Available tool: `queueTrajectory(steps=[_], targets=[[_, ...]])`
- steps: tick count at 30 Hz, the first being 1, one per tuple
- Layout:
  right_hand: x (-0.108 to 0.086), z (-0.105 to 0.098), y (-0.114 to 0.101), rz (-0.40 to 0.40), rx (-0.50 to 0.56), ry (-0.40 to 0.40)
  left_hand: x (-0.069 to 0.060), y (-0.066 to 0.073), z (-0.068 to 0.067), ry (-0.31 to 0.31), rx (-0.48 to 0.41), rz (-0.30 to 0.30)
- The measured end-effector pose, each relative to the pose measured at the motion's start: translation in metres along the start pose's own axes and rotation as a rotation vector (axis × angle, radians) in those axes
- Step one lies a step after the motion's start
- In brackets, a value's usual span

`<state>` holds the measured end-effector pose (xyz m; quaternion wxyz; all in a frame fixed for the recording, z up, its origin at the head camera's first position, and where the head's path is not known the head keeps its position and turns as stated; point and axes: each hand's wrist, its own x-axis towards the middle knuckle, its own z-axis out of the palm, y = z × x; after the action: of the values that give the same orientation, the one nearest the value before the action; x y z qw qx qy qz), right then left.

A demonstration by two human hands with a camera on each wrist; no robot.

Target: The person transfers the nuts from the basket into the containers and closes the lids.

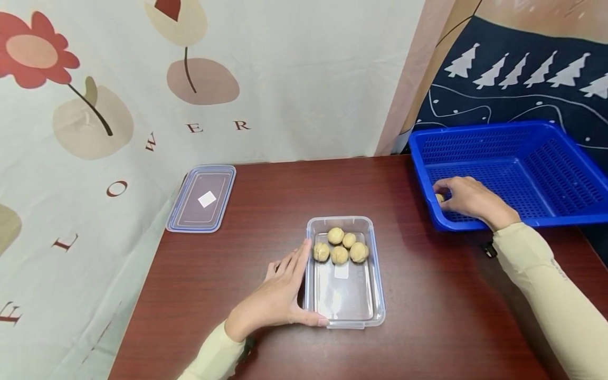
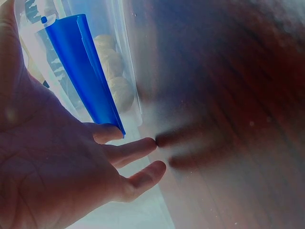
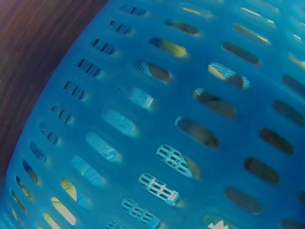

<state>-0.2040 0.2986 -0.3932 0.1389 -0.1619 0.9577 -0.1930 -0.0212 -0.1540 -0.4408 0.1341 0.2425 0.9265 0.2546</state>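
Observation:
My left hand (image 1: 277, 298) rests against the left side of a clear plastic box (image 1: 377, 274), fingers straight along its wall and thumb at the near corner. Inside the box, several tan, wrinkled balls that look like walnuts (image 1: 339, 255) lie grouped toward the far end. The left wrist view shows some of these walnuts (image 2: 120, 93) through the box wall, beyond my fingers (image 2: 143, 181). Over at the right, my right hand (image 1: 470, 198) reaches into a blue slotted basket (image 1: 565, 220) and pinches one walnut (image 1: 439, 198) at its left corner. Basket wall (image 3: 143, 114) fills the right wrist view, hiding most of that hand.
A clear lid with a bluish rim (image 1: 192, 214) lies at the table's far left corner, a white label on it. Behind the reddish-brown table (image 1: 294, 190) hangs a printed cloth (image 1: 309, 79). The basket's raised rim stands between the box and the basket's inside.

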Motion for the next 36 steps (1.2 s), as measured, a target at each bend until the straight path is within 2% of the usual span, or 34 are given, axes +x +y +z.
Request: queueTrajectory(steps=[5,12,30,36], targets=[[-0.004,-0.003,-0.003,-0.029,0.034,0.148,-0.001,0.002,0.0,-0.007,0.0,-0.005],[-0.009,-0.005,-0.006,-0.031,0.073,0.276,0.0,0.003,0.0,-0.009,0.005,-0.005],[-0.023,0.001,-0.007,-0.039,0.103,0.481,0.0,0.003,-0.001,-0.013,0.021,0.002],[-0.025,0.005,-0.008,-0.086,0.077,0.565,0.001,0.002,-0.001,-0.021,0.016,-0.006]])
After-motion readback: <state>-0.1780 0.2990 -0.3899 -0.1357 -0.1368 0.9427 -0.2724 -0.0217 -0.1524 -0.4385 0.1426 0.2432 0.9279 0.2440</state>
